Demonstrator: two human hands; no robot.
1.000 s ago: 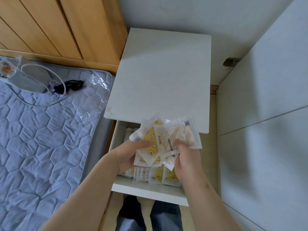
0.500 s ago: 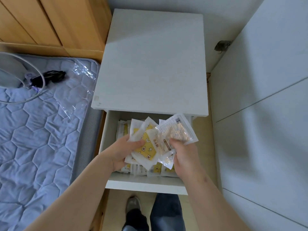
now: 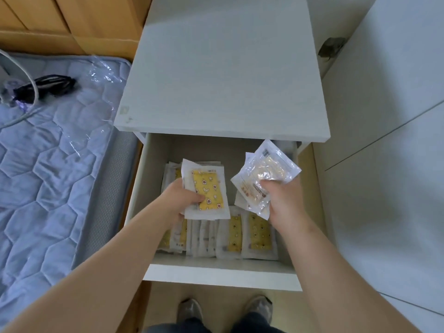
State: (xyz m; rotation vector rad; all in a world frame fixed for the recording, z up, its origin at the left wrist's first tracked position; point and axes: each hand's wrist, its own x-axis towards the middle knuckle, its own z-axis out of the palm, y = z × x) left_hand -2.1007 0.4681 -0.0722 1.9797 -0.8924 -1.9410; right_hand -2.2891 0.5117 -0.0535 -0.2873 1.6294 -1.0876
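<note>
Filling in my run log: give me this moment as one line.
left hand: holds yellow packets | right hand: holds clear packets | drawer: open, holding packet rows

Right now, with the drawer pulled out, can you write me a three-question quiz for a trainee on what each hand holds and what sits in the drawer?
1. True or false: the left hand holds white-edged flat packets with a yellow patterned middle.
2. What holds the clear crinkly plastic packets with pale contents? A) the left hand; B) the right hand; C) neither hand.
3. Short answer: where in the open white drawer does the row of packets on edge stand?
Key: 1 true; 2 B; 3 along the front wall, nearest the person.
</note>
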